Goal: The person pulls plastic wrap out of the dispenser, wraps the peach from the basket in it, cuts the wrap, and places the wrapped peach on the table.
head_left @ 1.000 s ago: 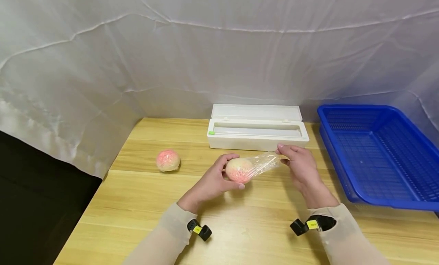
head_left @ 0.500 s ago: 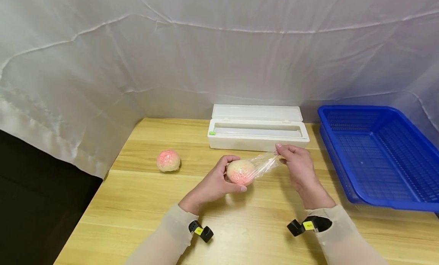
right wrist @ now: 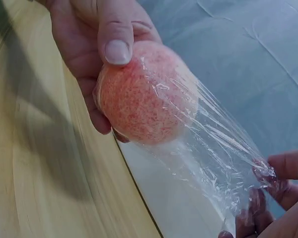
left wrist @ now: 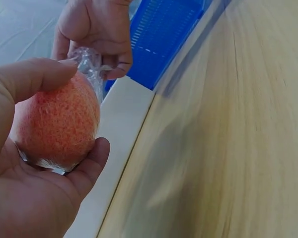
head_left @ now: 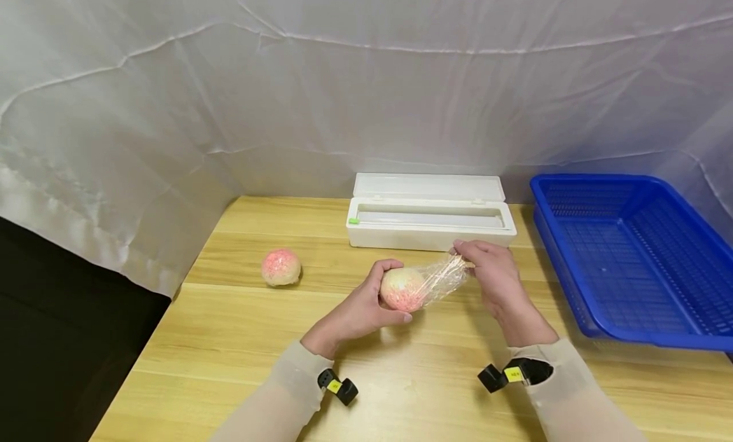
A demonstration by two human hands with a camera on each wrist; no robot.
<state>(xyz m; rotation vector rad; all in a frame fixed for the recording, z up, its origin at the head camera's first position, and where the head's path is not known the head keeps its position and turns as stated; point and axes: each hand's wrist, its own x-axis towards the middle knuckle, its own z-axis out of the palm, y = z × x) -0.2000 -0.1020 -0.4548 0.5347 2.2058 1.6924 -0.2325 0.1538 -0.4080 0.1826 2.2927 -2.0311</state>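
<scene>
My left hand [head_left: 356,310] holds a pink and cream peach [head_left: 401,290], thumb on the near side and fingers round the far side. Clear cling film [head_left: 445,278] covers the peach and trails off its right side. The loose end is gathered and pinched by my right hand [head_left: 499,278]. In the right wrist view the film [right wrist: 218,153] stretches taut and creased from the peach [right wrist: 139,94] to the right fingertips. The left wrist view shows film close round the peach [left wrist: 59,121], with the bunched end beyond the thumb.
Behind the hands stands a white cling film dispenser [head_left: 432,239], its lid raised and a green slider [head_left: 354,221] at its left. A second peach [head_left: 281,268] sits on the wooden table [head_left: 229,353] at left. A blue basket [head_left: 564,283] stands at right.
My right hand has moved slightly left, toward the peach, and the film between the hands has become more bunched. The peach and left hand have shifted slightly right and toward me.
</scene>
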